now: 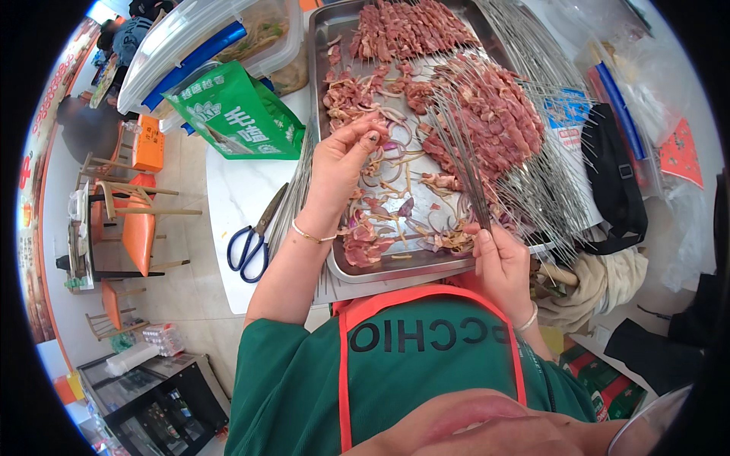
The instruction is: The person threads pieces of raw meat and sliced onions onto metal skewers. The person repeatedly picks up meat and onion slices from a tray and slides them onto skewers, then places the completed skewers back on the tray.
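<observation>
My right hand (pixel 505 262) grips a bundle of thin metal skewers (pixel 470 188) near the front right of a metal tray (pixel 348 278). Several bare lengths fan out over the meat. My left hand (pixel 348 154) is raised over the tray's left side, its thumb and fingertips pinched together at a piece of raw meat (pixel 373 121). Loose raw meat (pixel 365 245) and sliced onion (pixel 406 208) lie across the tray. Skewered meat is stacked at the tray's back (pixel 408 28) and right (pixel 490 114).
Blue-handled scissors (pixel 251 245) lie left of the tray, with a green pouch (pixel 239 114) and a lidded plastic container (pixel 211 51) behind. Many bare skewers (pixel 547 188) lie along the right. Beyond them is a black strap (pixel 616 176). Orange chairs (pixel 138 228) stand at left; people sit farther back.
</observation>
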`<action>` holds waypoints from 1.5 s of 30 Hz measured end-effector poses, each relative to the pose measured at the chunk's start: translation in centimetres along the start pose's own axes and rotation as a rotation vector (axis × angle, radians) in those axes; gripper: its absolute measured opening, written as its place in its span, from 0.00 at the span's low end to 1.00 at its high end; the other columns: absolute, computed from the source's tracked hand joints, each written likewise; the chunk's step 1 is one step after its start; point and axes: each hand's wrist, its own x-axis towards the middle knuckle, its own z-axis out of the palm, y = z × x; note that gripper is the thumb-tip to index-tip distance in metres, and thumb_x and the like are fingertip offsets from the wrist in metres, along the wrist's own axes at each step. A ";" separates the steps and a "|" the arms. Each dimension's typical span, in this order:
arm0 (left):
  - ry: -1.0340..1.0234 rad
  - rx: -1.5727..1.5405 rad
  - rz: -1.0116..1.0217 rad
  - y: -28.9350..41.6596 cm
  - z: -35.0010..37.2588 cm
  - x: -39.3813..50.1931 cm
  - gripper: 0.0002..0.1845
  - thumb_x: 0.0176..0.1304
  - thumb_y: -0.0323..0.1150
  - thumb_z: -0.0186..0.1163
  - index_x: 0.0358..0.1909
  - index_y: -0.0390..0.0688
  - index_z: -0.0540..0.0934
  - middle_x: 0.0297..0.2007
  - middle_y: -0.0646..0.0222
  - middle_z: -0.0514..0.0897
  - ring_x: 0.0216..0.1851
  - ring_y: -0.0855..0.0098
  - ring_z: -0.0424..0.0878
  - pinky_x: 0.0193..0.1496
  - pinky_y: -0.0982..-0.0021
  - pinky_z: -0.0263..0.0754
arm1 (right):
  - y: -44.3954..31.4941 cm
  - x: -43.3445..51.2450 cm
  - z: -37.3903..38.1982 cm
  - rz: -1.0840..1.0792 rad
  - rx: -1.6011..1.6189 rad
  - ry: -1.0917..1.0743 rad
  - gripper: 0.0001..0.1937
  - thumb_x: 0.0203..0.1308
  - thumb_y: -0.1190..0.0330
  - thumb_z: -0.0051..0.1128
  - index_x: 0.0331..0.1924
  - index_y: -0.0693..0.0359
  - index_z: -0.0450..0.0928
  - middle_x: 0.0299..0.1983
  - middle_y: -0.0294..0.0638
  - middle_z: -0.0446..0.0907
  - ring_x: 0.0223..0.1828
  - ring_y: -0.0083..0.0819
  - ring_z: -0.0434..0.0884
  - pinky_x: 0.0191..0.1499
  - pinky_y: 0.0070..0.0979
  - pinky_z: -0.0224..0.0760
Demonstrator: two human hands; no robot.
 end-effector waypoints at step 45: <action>0.006 -0.650 -0.265 3.4 2.6 -5.0 0.15 0.72 0.25 0.58 0.58 0.41 0.77 0.50 0.67 0.84 0.49 0.71 0.84 0.58 0.64 0.80 | -1.3 -4.2 1.0 0.134 0.137 0.008 0.06 0.73 0.75 0.55 0.37 0.67 0.73 0.24 0.37 0.83 0.19 0.13 0.72 0.22 0.16 0.63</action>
